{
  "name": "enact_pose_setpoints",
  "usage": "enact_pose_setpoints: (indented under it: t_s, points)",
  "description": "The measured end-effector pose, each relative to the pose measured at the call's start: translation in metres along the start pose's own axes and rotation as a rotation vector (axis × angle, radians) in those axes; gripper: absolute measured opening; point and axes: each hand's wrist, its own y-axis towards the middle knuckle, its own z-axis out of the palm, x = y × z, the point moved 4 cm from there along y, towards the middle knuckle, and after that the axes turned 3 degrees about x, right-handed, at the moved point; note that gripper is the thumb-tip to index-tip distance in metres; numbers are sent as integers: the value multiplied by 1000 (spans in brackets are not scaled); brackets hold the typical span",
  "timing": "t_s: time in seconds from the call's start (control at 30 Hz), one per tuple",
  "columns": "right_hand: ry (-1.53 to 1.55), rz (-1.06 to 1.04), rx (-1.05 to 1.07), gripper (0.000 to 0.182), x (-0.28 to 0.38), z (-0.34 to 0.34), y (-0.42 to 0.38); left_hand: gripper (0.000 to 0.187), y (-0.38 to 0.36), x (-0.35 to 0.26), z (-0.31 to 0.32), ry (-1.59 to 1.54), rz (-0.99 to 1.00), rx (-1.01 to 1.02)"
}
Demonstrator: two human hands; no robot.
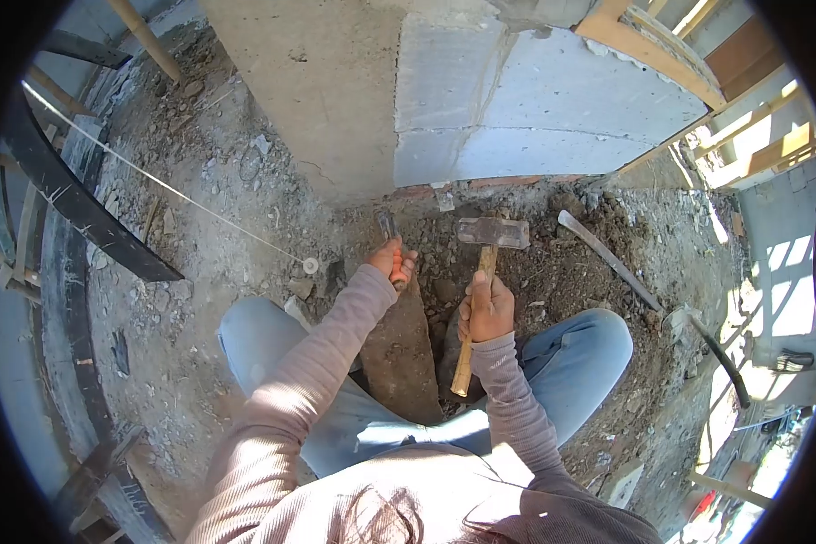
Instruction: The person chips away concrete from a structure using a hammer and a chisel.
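Note:
My left hand (394, 263) is closed around the orange grip of a chisel (387, 224), whose metal end points toward the foot of the wall. My right hand (487, 308) is wrapped round the wooden handle of a sledgehammer (492, 232). The hammer's heavy grey head is up beyond the fist, to the right of the chisel and apart from it. Below the chisel, a flat strip of earth or concrete (399, 354) runs between my bent legs. Broken soil (553, 263) lies around and behind the hammer head.
Ahead stands a wall with bare concrete (335, 100) and white block (553, 100). A long bar (607, 258) lies on the soil at right. On the left, a white string (181, 195) runs to a small round disc (311, 266), near a dark curved plank (91, 204).

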Motion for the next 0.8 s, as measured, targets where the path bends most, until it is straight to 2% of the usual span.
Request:
enact_pose_setpoints:
  t_s: [0.1, 0.17, 0.33, 0.43, 0.73, 0.8]
  points:
    - [-44, -23, 9, 40, -3, 7, -2, 29, 7, -12, 5, 4, 14, 24]
    - [-73, -37, 33, 40, -5, 9, -4, 32, 3, -18, 14, -178, 20, -11]
    - [-134, -34, 43, 40, -13, 15, -5, 30, 18, -10, 19, -226, 3, 9]
    - [-180, -55, 63, 40, -11, 19, -10, 27, 17, -4, 17, -222, 85, 14]
    - [-205, -83, 101, 41, -17, 24, -18, 26, 16, -13, 5, -255, 29, 32]
    - [-203, -93, 115, 41, -16, 26, -20, 26, 11, -14, 8, -354, -16, 87]
